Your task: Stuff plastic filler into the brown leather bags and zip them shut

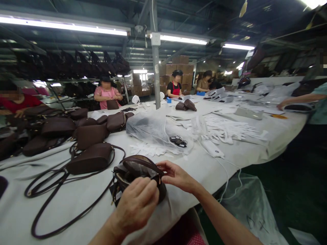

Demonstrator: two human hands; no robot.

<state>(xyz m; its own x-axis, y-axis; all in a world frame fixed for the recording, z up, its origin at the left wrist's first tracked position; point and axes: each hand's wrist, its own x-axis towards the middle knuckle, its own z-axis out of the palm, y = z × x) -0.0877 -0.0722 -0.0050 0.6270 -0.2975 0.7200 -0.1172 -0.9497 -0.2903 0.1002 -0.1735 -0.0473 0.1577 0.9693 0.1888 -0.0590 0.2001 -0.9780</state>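
A small dark brown handbag (125, 170) stands open at the table's near edge, its handle arching over the opening and a pale lining showing inside. My left hand (139, 202) is closed, knuckles up, at the near rim of the bag; its fingertips are partly hidden. On the bag's right side, my right hand (176, 175) pinches the edge by the handle's end between thumb and fingers. A dark tag and small gold-coloured hardware hang at the bag's left. Left of it lies another brown bag (89, 158) with a long looped strap (48, 211).
Several brown bags (58, 126) are heaped at the left. Beyond my hands lie a clear plastic bag (145, 127), white paper strips (227, 129) and a white device (212, 148) with a cable. Co-workers stand around the table; a person's hand (281, 104) rests at the far right.
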